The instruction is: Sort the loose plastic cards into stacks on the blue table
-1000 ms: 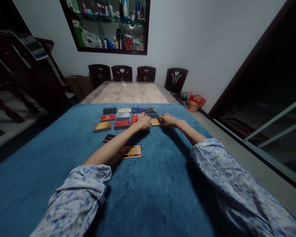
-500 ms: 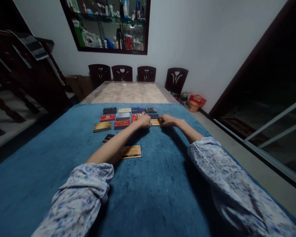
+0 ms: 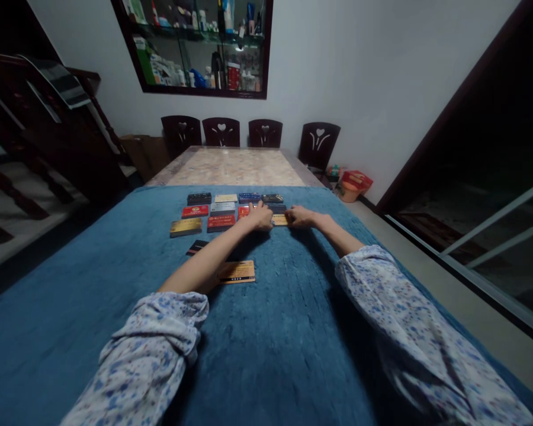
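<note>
Stacks of plastic cards lie in rows on a blue cloth (image 3: 284,319). An orange card (image 3: 279,219) at the right end of the nearest row sits between my two hands. My left hand (image 3: 261,218) is at its left edge, fingers bent, over a partly hidden red card (image 3: 243,211). At the right edge, my right hand (image 3: 299,217) has its fingers curled and pressed on the card. Nearer to me lie a loose orange card (image 3: 237,271) and a black card (image 3: 197,247), both partly covered by my left forearm.
Beside my left hand are a red stack (image 3: 221,222), a gold stack (image 3: 185,227) and a silver stack (image 3: 222,208). Behind the cloth the bare marble tabletop (image 3: 235,165) continues towards several dark chairs (image 3: 265,133). A red-and-orange container (image 3: 353,184) stands on the floor at right.
Both hands stay at the orange card with hardly any movement. The whole view has shifted very slightly; the cards lie where they were.
</note>
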`<state>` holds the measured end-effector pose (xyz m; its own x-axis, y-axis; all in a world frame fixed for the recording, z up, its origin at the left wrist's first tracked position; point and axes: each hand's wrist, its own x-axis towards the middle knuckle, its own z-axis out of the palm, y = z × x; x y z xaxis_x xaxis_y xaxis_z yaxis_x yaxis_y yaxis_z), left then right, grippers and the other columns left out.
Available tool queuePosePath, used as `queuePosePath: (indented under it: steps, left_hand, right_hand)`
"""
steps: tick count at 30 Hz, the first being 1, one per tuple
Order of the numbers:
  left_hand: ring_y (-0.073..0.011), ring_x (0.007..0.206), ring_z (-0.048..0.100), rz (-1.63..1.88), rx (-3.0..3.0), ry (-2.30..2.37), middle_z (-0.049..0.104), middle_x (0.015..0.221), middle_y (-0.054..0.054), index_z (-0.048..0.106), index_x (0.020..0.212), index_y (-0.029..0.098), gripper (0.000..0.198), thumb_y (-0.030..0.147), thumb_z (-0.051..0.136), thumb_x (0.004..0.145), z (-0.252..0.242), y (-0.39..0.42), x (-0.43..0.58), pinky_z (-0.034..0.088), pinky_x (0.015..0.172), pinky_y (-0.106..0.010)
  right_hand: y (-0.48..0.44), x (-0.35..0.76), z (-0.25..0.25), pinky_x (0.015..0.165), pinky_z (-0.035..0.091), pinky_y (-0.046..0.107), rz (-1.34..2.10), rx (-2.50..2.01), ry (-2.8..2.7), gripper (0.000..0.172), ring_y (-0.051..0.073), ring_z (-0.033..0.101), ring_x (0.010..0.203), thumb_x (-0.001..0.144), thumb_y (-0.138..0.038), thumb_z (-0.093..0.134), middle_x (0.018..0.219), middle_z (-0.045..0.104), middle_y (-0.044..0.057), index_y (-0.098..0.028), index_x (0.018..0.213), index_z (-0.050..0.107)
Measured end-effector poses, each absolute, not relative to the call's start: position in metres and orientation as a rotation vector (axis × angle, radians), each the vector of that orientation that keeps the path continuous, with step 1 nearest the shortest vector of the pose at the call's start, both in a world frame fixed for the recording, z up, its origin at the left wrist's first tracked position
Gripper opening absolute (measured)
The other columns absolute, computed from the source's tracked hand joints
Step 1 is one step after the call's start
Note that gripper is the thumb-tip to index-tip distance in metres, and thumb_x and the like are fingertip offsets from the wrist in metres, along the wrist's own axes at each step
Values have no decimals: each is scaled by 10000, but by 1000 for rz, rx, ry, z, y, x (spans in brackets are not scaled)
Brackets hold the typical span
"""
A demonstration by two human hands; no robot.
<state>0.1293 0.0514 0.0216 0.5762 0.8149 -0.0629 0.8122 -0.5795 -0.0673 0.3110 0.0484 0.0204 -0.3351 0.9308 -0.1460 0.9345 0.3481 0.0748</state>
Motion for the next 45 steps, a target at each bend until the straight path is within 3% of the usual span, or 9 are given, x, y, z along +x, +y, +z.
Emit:
queuePosePath:
  steps: [10,20,32,39,45]
  left_hand:
    - [-395,1328,427,81,-2741,-1341,619,1311,-214,712,1120,136,311,265,595,862,22,45,124,340,1068,-635]
    - [-377,1311,446,-206,-2754,-1163,614,1299,-187,692,1168,167,311,251,593,885,23,37,108,338,1035,-598]
    - [-315,1145,494,-456,-2591,-991,653,1106,-170,688,973,158,239,129,455,926,20,14,63,331,945,-523]
    - [-335,1170,494,-558,-2578,-1012,664,1101,-172,700,957,156,260,65,482,849,14,-4,31,318,972,-559]
    - [-320,1181,497,-513,-2609,-1116,679,1107,-148,712,951,190,287,81,458,873,15,-26,2,289,997,-551]
  right_hand:
    - [53,324,7,809,481,243,-49,1721,2557,301,209,654,918,859,-244,651,1120,692,147,-142,1129,737]
    - [56,346,-6,874,500,295,-86,1751,2732,482,241,650,992,791,-259,729,1072,695,124,-140,1253,661]
    - [14,341,2,708,386,263,163,1867,2985,168,186,581,796,902,-217,551,908,685,81,-171,994,684]
    - [-5,319,11,710,377,280,253,1744,3106,184,195,560,774,885,-180,524,876,682,90,-174,938,701]
    - [-18,285,18,737,378,284,255,1631,3142,198,202,562,818,902,-169,496,903,685,97,-179,939,690]
